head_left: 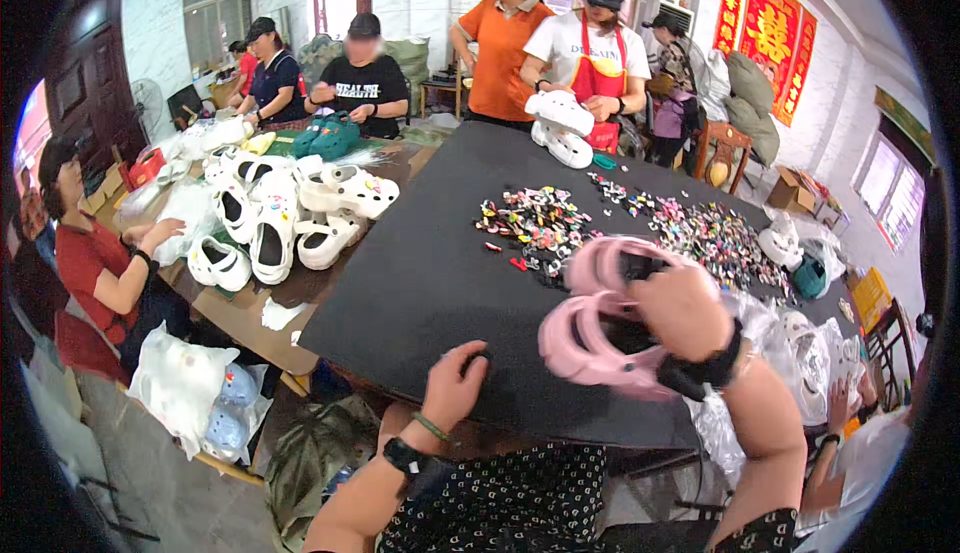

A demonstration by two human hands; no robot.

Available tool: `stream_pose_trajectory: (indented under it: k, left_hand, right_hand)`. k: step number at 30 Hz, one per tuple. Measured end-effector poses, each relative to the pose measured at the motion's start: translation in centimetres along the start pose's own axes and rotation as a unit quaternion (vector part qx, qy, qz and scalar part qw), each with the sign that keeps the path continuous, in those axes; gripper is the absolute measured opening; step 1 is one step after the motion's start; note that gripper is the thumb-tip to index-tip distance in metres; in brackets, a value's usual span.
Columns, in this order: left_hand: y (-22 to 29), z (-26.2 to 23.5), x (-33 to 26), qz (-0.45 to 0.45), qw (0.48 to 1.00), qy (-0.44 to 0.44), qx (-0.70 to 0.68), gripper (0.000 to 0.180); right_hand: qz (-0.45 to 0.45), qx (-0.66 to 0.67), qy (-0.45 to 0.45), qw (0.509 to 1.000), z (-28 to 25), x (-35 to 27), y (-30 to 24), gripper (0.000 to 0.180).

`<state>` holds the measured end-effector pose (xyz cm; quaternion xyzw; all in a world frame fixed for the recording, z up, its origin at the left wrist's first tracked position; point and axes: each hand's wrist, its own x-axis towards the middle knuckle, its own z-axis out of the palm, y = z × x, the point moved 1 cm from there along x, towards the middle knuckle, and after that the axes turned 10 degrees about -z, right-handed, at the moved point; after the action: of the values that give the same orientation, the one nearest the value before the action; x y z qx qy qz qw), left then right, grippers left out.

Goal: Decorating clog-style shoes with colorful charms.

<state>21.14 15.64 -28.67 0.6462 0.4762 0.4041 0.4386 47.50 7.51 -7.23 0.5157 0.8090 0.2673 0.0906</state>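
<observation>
My right hand (684,305), slightly blurred, is closed on a pair of pink clogs (590,348) above the right part of the black table (420,283). One clog is beside the other, with their toes to the left. My left hand (453,385) is at the near table edge, its fingers curled round something small and dark that I cannot make out. Beyond the clogs lies a heap of small colourful shoe charms (537,223). A second, wider heap of charms (715,238) spreads to the right.
Across the table a person in a red apron (598,63) holds white clogs (560,128). Many white clogs (270,238) are piled on the left table, where other people work. Bagged clogs (800,353) sit at the right edge. A plastic bag with blue clogs (233,398) stands lower left.
</observation>
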Motion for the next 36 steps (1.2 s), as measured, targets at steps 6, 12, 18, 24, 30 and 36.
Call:
stream_pose_trajectory:
  k: [6, 12, 18, 24, 30, 36]
  left_hand:
    - [1.0, -6.2, 0.0, 0.026, 0.993, 0.088, -0.074, 0.021]
    - [3.4, -8.4, -2.0, 0.012, 0.994, 0.099, -0.049, 0.024]
    - [6.3, -6.5, -2.9, 0.143, 0.982, 0.086, 0.091, 0.025]
    - [7.5, -5.3, -3.0, 0.192, 0.969, 0.075, 0.137, 0.019]
    - [8.0, -4.8, -2.7, 0.239, 0.952, 0.081, 0.175, 0.017]
    - [8.6, -5.1, -1.7, 0.216, 0.953, 0.080, 0.198, 0.016]
  right_hand:
    - [-0.073, 0.058, 0.076, 0.993, 3.6, 6.0, -10.1, 0.005]
    - [-0.092, 0.186, 0.113, 0.972, 5.3, 7.1, -12.8, 0.012]
    - [-0.011, 0.330, 0.265, 0.906, 4.6, 3.3, -7.5, 0.018]
    - [0.164, 0.383, 0.173, 0.892, 4.7, -3.6, -4.8, 0.017]
    - [0.201, 0.448, 0.148, 0.858, 7.4, -7.9, -7.3, 0.027]
    - [0.218, 0.504, 0.112, 0.828, 8.5, -8.7, -10.6, 0.072]
